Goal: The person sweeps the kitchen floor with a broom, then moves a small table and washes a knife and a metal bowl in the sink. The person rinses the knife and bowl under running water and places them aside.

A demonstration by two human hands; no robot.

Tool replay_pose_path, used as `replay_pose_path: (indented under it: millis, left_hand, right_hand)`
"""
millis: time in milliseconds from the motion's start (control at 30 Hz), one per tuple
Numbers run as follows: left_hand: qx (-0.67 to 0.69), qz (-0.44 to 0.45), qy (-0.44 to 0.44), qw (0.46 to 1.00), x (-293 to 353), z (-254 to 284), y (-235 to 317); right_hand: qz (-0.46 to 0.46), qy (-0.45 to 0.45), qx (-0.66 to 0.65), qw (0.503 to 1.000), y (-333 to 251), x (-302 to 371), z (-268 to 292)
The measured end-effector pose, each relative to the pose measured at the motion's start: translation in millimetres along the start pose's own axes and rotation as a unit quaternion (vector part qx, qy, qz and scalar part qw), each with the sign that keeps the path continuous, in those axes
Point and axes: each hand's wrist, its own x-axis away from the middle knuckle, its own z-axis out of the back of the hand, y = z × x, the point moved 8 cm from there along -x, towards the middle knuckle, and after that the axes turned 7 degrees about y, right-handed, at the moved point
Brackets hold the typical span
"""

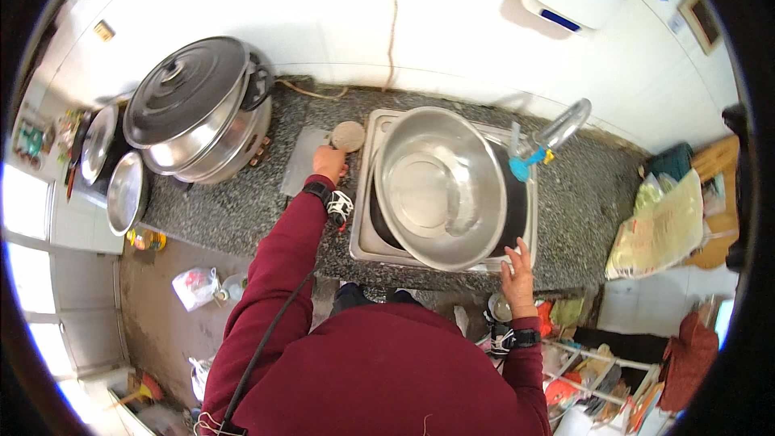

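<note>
A large stainless steel basin [420,169] sits tilted over the sink [361,246], resting on its rim. Its inside is shiny, and I cannot tell if there is water in it. My left hand [329,164] is closed on the counter left of the sink, its fingers curled; what they hold, if anything, is hidden. Just beyond it lies a round beige pad [349,136], and beside it a flat grey rectangular piece [303,163]. At the sink's front right corner my right hand [517,278] is open, fingers spread, close to the basin's lower rim.
A faucet [571,121] with a blue nozzle [519,168] stands behind the sink at right. A lidded steamer pot [194,105] occupies the left of the granite counter [577,218], with a metal bowl [127,194] beyond its edge. A rack [597,379] holds clutter at lower right.
</note>
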Motion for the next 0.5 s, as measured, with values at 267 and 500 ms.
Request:
replay_pose_path:
  millis: [267,500]
  left_hand:
    - [0.035,-0.140,0.078,0.986,-25,-2,27]
    - [0.373,-0.187,-0.061,0.907,81,33,115]
  right_hand:
    - [-0.034,0.036,0.004,0.999,-14,36,7]
    - [-0.027,0.057,-0.122,0.991,-39,3,-14]
